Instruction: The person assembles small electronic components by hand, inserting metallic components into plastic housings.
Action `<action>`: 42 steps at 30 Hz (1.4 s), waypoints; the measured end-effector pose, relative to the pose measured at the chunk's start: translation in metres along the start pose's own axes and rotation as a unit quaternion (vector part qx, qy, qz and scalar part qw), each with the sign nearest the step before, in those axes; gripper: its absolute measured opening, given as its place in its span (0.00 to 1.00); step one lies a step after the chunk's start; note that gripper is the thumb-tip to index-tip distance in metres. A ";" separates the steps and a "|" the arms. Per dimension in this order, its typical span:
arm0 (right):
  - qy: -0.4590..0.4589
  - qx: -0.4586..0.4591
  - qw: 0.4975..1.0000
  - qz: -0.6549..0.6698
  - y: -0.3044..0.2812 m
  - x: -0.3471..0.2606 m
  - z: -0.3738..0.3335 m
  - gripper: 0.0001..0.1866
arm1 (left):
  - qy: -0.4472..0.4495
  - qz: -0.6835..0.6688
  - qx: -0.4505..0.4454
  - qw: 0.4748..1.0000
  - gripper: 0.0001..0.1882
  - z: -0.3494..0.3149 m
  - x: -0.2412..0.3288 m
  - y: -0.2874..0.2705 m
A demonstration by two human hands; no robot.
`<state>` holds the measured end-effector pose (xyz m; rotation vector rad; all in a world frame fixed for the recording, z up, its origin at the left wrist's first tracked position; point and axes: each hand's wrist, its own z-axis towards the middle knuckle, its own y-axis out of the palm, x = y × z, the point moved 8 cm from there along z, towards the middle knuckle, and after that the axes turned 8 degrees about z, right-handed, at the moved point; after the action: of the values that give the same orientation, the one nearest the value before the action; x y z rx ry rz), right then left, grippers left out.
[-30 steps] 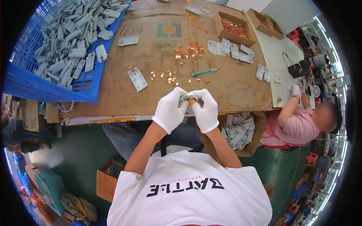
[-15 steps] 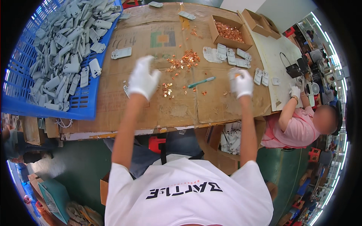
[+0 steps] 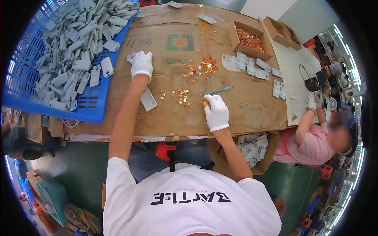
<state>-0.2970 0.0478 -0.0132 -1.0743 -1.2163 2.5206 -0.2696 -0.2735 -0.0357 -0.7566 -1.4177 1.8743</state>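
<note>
At the left of the table, my left hand [image 3: 141, 65] in a white glove closes over a grey plastic casing [image 3: 130, 58], most of which it covers. A second grey casing [image 3: 148, 99] lies by my left wrist. My right hand [image 3: 217, 113], also gloved, holds nothing visible, its thumb and forefinger apart. An orange patch shows at its thumb tip. Just beyond its fingers lies a teal pen [image 3: 219, 91]. Small copper-coloured metal pieces [image 3: 182, 96] are scattered between my hands, with a larger heap [image 3: 206, 66] farther back.
A blue crate [image 3: 92, 106] full of grey casings stands at left. Several casings [image 3: 250, 66] lie at right, near a cardboard box [image 3: 268, 53] of copper pieces. Another box [image 3: 268, 161] of pale parts sits below the front edge. A person in pink [image 3: 305, 137] works at right.
My right hand has moved left and nearer, leaving a casing among those at right. My left hand has moved away from me onto the casing at left. The view has shifted slightly.
</note>
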 end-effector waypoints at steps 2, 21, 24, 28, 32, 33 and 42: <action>0.045 0.022 0.999 -0.008 0.007 0.007 -0.004 0.09 | -0.002 -0.021 -0.002 1.000 0.09 -0.013 0.003 -0.006; 0.088 -0.186 0.973 -0.104 0.039 0.017 0.007 0.05 | -0.259 -0.103 -0.100 0.955 0.21 -0.039 -0.078 -0.016; 0.026 -0.138 0.983 -0.119 0.030 0.003 0.005 0.06 | -0.222 -0.125 -0.076 0.964 0.21 -0.038 -0.080 -0.013; -0.053 0.006 0.993 0.102 -0.009 -0.046 -0.001 0.10 | -0.114 -0.495 0.097 0.856 0.18 -0.058 -0.075 -0.031; 0.058 -0.040 0.910 0.408 -0.021 -0.077 -0.002 0.11 | -0.095 -0.790 0.025 0.605 0.13 -0.097 0.024 -0.080; 0.099 -0.056 0.872 0.475 -0.015 -0.084 -0.008 0.10 | -0.107 -0.797 0.015 0.594 0.13 -0.107 0.038 -0.088; 0.010 0.083 0.962 0.259 -0.036 -0.082 -0.026 0.14 | -0.094 -0.672 -0.135 0.722 0.20 -0.199 0.101 -0.087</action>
<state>-0.2255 0.0544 0.0472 -1.5301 -0.7704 2.9025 -0.1642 -0.0609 -0.0063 0.4095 -1.6342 0.5716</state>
